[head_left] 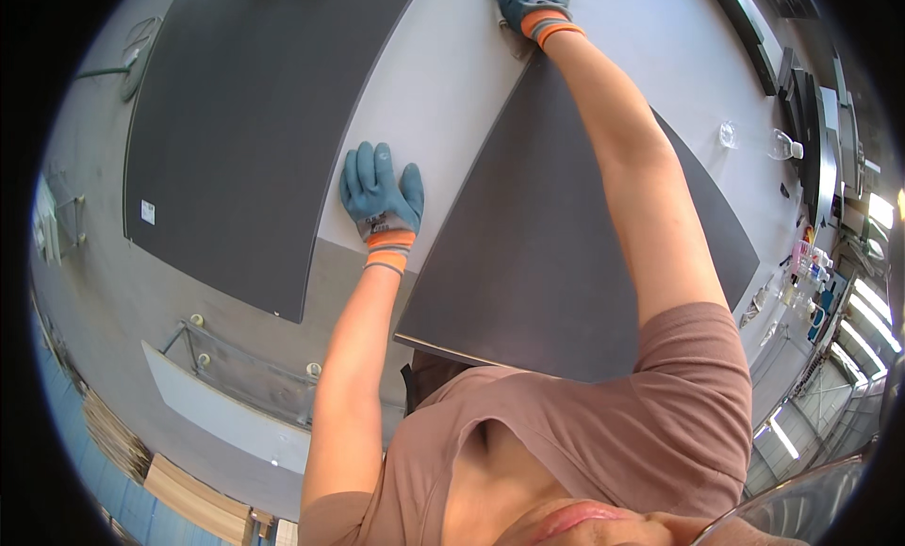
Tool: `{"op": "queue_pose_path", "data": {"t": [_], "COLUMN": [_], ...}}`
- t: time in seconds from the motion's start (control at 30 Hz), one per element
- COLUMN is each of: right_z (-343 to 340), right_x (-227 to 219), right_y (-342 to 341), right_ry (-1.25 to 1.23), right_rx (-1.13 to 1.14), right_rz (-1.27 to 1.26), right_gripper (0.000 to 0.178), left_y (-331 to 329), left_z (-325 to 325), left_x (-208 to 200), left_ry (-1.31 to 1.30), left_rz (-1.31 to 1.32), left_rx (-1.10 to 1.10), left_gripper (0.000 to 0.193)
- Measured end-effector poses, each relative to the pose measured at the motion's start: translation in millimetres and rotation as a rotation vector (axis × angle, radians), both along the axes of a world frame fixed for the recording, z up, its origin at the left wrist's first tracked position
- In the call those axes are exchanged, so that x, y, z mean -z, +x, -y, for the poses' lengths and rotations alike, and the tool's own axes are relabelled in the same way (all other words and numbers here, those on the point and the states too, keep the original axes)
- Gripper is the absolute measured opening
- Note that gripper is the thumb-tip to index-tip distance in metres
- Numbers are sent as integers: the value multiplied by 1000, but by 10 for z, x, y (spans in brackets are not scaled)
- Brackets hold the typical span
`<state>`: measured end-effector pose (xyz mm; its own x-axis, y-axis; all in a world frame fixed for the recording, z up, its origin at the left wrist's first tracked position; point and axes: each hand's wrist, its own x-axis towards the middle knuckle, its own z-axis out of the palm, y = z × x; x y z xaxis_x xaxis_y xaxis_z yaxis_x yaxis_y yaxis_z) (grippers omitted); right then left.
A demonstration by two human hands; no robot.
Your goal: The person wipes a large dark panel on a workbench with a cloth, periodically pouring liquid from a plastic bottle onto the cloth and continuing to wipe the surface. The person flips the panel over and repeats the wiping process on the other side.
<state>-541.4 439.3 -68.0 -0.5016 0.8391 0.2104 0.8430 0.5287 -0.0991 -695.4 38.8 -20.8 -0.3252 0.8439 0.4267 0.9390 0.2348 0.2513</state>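
Note:
My left hand [382,195], in a blue-grey coated glove with an orange cuff, lies palm down on the white tabletop [438,84]. Its fingers are stretched out, and it holds nothing. On its right lies a dark grey panel [518,254], its near edge close to my body. At that panel's far corner my right hand [534,1], gloved the same way, is closed over a brownish rag [514,43]; the glove hides part of the rag. A second, larger dark panel [245,122] with a small white label lies just left of my left hand.
A clear plastic bottle [782,146] and a clear cup [728,134] are on the right side of the table. Beyond them lie dark panels and small supplies. A wheeled metal frame [250,362] stands at the lower left, with stacked sheets [113,433] farther off.

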Motion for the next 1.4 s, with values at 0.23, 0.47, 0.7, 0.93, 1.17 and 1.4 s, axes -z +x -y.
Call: {"op": "queue_pose_path", "data": {"t": [0.23,0.47,0.7,0.93,1.17,1.4], "right_z": [1042,3868,5410,5575,4970,4661], "right_x": [-108,-855,-980,-1931,-1718,-1887], "right_y": [-380,-896,-942,-1093,-835,-132], "right_ry": [177,-247,-1396,-1909,-1962,-1678], "right_rx": [-231,-740,-279,-92,-29,152], "right_rz": [-166,-279,-346,-753,-1149,-1159], "right_gripper": [60,32,35,32,28,34], "left_y": [21,-136,-186,179,245,80], "left_z": [-17,705,2169,3708,5526,3977], "left_x": [60,-430,-1742,-870,350,222], "left_ry": [232,557,453,-291,-773,-163], "left_rz": [149,384,449,59,935,1780], "left_rx": [-26,-178,-363,-83,-865,-770], "left_gripper": [47,39,45,48,35,67]}}
